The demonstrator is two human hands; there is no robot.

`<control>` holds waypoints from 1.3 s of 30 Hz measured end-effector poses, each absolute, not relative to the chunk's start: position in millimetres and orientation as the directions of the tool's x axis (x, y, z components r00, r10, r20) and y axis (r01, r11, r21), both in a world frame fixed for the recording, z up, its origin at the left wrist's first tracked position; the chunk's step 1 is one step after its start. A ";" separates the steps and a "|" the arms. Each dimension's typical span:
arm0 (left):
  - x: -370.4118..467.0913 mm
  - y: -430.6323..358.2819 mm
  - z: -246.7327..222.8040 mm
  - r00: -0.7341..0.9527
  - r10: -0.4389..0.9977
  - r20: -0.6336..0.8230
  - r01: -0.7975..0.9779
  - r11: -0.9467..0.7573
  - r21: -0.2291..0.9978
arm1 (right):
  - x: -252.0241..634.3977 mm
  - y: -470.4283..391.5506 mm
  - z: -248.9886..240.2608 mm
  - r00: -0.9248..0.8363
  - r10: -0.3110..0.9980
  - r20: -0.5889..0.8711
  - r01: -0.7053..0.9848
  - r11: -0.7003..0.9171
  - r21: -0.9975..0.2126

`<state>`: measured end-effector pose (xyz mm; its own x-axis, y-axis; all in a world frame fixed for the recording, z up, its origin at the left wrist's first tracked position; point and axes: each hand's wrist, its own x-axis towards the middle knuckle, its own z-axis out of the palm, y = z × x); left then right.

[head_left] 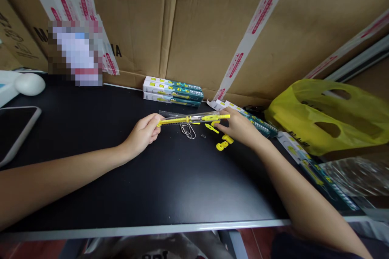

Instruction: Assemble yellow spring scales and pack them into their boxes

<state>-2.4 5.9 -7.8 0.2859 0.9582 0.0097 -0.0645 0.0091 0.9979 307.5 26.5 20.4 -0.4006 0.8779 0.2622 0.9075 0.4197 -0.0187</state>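
My left hand [146,129] is closed around the yellow end of a clear-tubed spring scale [196,119], which lies almost level above the table. Yellow parts and a metal spring show inside its tube. My right hand [238,127] is at the tube's other end, fingers bent down around a small yellow plastic part [215,123], partly hidden by them. Just below lie a flat yellow piece [212,128], a tiny spring [203,136] and several yellow caps and rings [224,145]. Bent wire hooks [188,131] rest on the table under the tube.
Stacked spring scale boxes [173,92] stand against the large carton [206,28]. More boxes [316,166] lie at the right, near a yellow plastic bag [328,117] and clear plastic wrap [355,176]. A phone-like device [38,119] and a white rounded object [29,84] are at left.
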 end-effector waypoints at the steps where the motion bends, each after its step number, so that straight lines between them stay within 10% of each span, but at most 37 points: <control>1: -2.6 6.0 -8.1 0.289 0.957 0.012 -0.064 0.006 0.998 | 307.7 27.6 18.7 -0.400 0.878 0.263 0.907 0.420 -0.024; 8: -1.7 5.5 -8.0 0.274 0.962 0.016 -0.072 0.004 0.997 | 307.9 22.6 35.0 -0.263 0.883 0.389 0.842 0.407 -0.353; 14: -1.2 4.6 -5.6 0.256 0.967 0.020 -0.089 0.003 0.996 | 301.4 2.6 65.5 -0.084 0.879 0.469 0.389 0.462 -0.797; 39: 0.4 3.5 -3.7 0.244 0.970 -0.001 -0.090 0.023 0.996 | 288.0 -15.1 66.8 -0.164 0.876 0.454 0.327 0.482 -0.813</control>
<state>0.4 3.5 -3.7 0.2442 0.9697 -0.0005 -0.0896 0.0231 0.9957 288.0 -15.1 66.8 -0.1636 0.8758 0.4542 0.3266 0.4825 -0.8127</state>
